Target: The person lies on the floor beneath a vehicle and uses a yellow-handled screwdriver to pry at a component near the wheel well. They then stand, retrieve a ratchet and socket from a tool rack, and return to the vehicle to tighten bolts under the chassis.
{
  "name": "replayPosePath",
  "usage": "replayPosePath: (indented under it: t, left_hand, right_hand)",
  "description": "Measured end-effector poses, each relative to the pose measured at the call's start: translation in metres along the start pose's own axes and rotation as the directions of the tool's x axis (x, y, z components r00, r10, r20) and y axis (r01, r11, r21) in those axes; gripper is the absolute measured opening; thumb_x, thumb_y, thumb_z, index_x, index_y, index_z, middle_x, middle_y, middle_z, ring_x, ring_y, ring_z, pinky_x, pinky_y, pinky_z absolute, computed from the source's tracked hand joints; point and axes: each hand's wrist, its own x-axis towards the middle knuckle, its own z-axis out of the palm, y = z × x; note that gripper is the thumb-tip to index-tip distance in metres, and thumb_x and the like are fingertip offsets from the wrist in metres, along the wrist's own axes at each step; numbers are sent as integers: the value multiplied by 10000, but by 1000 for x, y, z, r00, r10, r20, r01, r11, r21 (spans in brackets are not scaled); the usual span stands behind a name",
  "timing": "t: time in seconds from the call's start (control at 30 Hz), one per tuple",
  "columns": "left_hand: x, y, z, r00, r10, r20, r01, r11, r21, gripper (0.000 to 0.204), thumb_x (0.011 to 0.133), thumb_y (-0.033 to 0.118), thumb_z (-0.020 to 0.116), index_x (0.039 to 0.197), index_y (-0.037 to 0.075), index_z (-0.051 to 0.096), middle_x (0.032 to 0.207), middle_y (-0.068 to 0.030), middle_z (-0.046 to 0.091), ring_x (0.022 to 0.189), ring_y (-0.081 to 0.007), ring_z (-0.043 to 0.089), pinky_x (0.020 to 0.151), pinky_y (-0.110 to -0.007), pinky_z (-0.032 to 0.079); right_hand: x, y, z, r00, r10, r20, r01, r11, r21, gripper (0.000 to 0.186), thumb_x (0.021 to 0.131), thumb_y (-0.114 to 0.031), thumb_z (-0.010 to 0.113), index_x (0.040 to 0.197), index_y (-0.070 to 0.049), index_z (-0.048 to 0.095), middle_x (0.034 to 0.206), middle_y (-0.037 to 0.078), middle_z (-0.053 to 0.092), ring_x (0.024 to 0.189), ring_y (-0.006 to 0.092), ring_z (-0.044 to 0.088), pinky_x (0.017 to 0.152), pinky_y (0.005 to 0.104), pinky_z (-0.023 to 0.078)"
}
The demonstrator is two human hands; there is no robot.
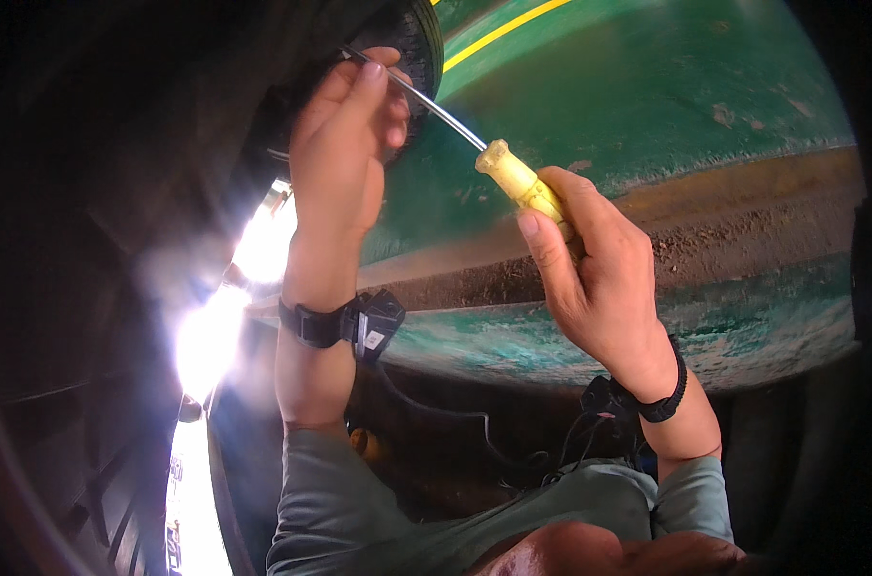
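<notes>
My right hand (589, 259) is closed around the yellow handle of a screwdriver (517, 178), whose long metal shaft runs up and to the left. My left hand (345, 130) is raised at upper centre, fingers curled at the far end of the shaft, with the thumb on it. Just behind that hand is a black tyre (417, 58), partly hidden by my fingers and shadow. What the screwdriver's tip touches is too dark to make out. Both wrists wear black straps with small devices.
A dark structure (119, 115) fills the left side, with glaring light strips (210, 341) beside it. To the right are a green painted surface (647, 77) with a yellow line, a worn brownish ledge (743, 230) and a scuffed edge. Dark cords (484, 432) hang below.
</notes>
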Motion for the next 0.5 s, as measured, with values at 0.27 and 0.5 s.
replayPosePath:
  t: [0.27,0.5]
  left_hand:
    - [11,-3,-6,999,28,16,-28,999,-23,213,1018,168,587,1158,16,637,945,-53,662,786,-99,575,651,-220,434]
    - [13,-3,-6,999,24,-33,-24,1000,-10,205,1019,185,597,1119,19,663,926,-49,644,801,-114,569,670,-231,433]
  right_hand:
    - [7,4,5,999,46,-14,-46,999,8,255,960,-212,657,1145,-37,633,905,174,672,746,379,656,635,426,519]
    - [10,6,6,976,203,73,-213,963,168,239,1004,-232,612,1113,-20,629,889,173,665,708,321,651,641,383,511]
